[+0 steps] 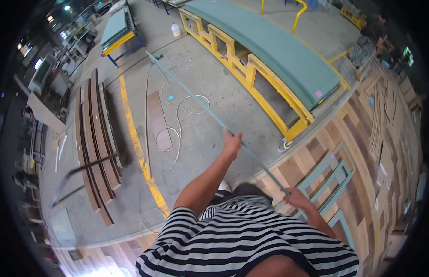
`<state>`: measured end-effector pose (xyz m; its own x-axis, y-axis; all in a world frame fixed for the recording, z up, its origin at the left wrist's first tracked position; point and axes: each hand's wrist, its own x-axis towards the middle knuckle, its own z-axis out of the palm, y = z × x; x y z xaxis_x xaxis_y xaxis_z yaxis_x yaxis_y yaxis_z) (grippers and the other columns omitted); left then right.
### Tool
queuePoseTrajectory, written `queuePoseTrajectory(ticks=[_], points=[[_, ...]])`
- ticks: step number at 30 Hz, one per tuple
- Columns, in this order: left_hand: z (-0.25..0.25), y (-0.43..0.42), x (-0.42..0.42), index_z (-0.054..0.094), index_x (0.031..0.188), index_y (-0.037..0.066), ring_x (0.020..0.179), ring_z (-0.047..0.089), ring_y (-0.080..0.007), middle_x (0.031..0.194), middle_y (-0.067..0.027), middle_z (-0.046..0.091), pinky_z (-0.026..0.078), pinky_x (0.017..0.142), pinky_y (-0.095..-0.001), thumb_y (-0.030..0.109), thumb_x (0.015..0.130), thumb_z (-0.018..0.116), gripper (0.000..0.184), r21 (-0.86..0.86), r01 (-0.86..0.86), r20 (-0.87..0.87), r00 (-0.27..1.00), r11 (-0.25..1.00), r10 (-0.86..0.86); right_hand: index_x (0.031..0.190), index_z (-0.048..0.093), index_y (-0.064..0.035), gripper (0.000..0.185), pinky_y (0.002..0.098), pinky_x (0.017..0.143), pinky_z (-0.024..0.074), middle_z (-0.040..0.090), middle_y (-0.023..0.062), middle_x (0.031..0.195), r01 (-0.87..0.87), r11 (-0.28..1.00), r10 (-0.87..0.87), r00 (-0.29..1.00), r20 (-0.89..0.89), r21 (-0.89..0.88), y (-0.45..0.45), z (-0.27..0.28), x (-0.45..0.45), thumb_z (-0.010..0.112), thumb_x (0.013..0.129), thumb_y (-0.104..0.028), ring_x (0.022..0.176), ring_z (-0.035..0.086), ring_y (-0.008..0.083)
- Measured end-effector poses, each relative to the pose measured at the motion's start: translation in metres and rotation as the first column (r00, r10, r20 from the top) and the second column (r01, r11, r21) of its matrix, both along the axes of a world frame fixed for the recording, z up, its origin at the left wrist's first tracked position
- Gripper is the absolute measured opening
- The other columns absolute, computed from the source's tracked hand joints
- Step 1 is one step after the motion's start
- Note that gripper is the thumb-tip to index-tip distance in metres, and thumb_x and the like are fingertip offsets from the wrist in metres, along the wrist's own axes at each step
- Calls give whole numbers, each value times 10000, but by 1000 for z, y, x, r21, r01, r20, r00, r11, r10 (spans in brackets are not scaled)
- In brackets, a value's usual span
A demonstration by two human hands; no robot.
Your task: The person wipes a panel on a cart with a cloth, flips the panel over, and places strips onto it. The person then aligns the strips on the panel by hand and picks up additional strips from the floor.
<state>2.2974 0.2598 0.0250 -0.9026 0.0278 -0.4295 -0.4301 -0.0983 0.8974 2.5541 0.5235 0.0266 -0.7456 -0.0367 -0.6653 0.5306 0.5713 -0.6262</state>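
A long, thin grey-green strip (pixel 205 107) runs diagonally in front of me, from the upper left of the floor down to my right side. My left hand (pixel 232 142) is closed around it near its middle. Close to the strip's near end, my right hand (pixel 295 198) also grips it, beside my hip. Below and right of that hand, grey-green rectangular frames (pixel 332 177) lie on a wood-patterned surface (pixel 362 203). The strip's far end reaches out above the concrete floor; whether it touches the floor I cannot tell.
A yellow metal frame cart (pixel 251 69) carries large green sheets (pixel 288 55) ahead on the right. Brown beams (pixel 97 134) rest on a rack at left. A looped hose (pixel 179 120) and a flat brown board (pixel 158 117) lie on the floor. A white jug (pixel 175 30) stands farther off.
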Motion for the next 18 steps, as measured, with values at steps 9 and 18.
queuePoseTrajectory(ticks=[9, 18], points=[[1, -19, -295, 333, 1230, 65, 750, 514, -208, 978, -129, 494, 431, 491, -334, 56, 787, 557, 496, 19, 59, 2, 998, 998, -59, 1169, 615, 22, 428, 309, 641, 505, 641, 100, 753, 117, 993, -116, 992, -56, 10, -53, 35, -282, 608, 764, -113, 659, 624, 166], [-7, -31, -598, 359, 1240, 52, 839, 539, -264, 1055, -148, 516, 485, 548, -374, 59, 779, 547, 498, -115, 82, 79, 994, 990, -73, 1192, 597, -12, 446, 352, 664, 515, 669, 198, 789, 48, 996, -31, 975, -219, 76, -73, -6, -563, 574, 771, -159, 669, 656, 252]])
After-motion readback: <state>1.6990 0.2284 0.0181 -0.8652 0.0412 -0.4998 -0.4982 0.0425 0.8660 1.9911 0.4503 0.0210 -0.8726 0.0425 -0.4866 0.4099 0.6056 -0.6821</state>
